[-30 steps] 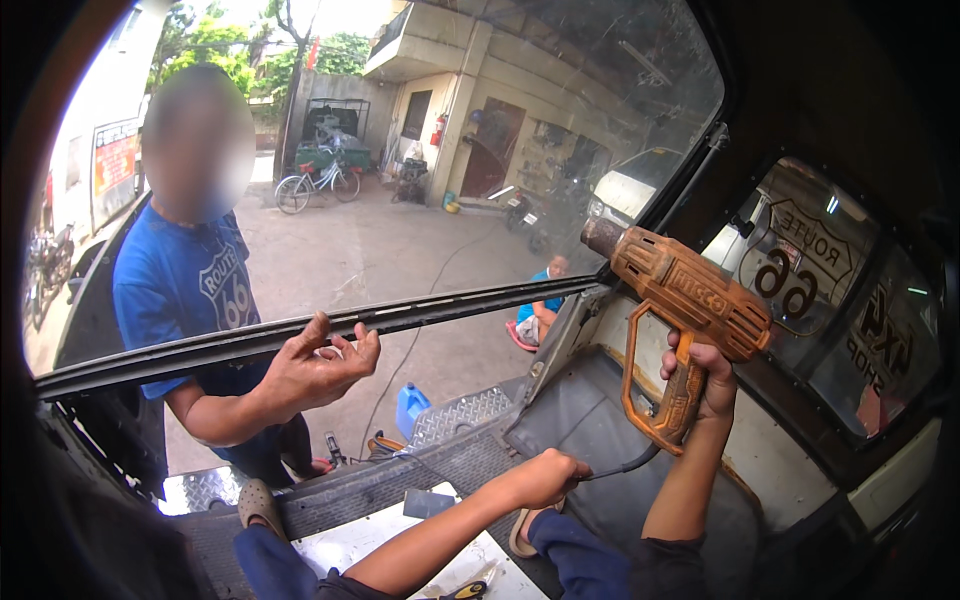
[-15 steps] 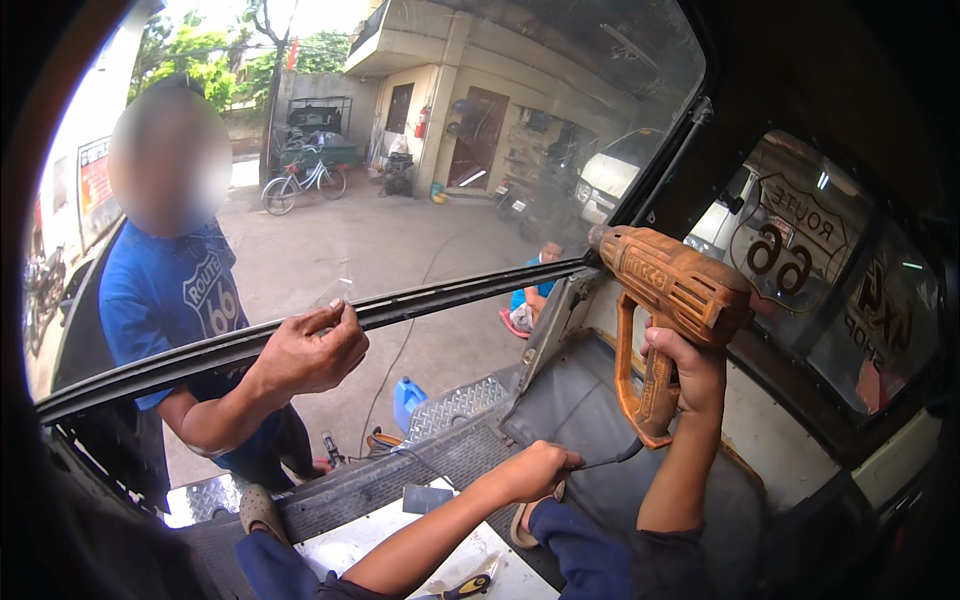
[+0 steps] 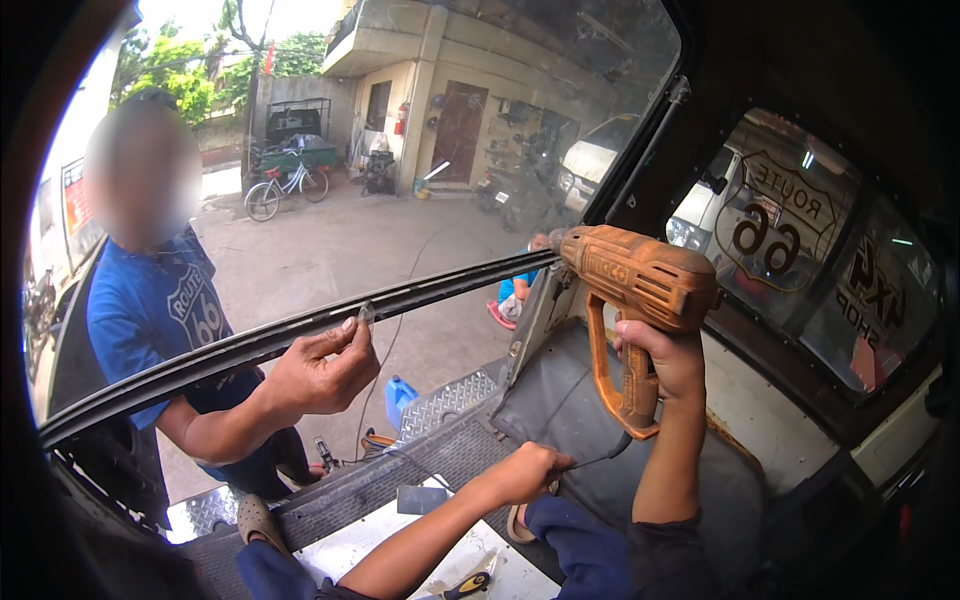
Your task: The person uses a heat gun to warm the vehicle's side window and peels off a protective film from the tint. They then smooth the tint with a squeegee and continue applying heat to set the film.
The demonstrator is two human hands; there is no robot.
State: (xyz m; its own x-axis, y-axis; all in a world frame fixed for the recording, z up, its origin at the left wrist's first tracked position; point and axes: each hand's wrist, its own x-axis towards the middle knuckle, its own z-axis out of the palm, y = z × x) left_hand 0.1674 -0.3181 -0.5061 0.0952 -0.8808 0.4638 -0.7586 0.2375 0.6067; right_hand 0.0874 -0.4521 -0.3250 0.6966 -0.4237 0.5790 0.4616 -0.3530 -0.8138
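Note:
My right hand point(image 3: 665, 355) grips the handle of a worn orange heat gun point(image 3: 640, 275). Its nozzle points left, close to the right end of a black window rail point(image 3: 300, 320) that slants across the view. Lower down, my left hand point(image 3: 530, 472) is closed around the black power cord point(image 3: 605, 455) that runs from the gun's handle. A co-worker in a blue T-shirt point(image 3: 130, 300) stands on the far side of the rail. The co-worker's hand point(image 3: 335, 368) pinches a small clear piece point(image 3: 366, 312) against the rail's middle.
A white board point(image 3: 370, 540) near my legs bears a grey flat block point(image 3: 422, 499) and a scraper with a yellow-black handle point(image 3: 468, 583). A blue jug point(image 3: 400, 398) stands by the diamond-plate step point(image 3: 445, 408). Outside, another person sits low behind the gun's nozzle.
The co-worker's hand has shifted right along the rail and slightly down, with the clear piece. My view has turned a little right. The heat gun stays near the rail's end.

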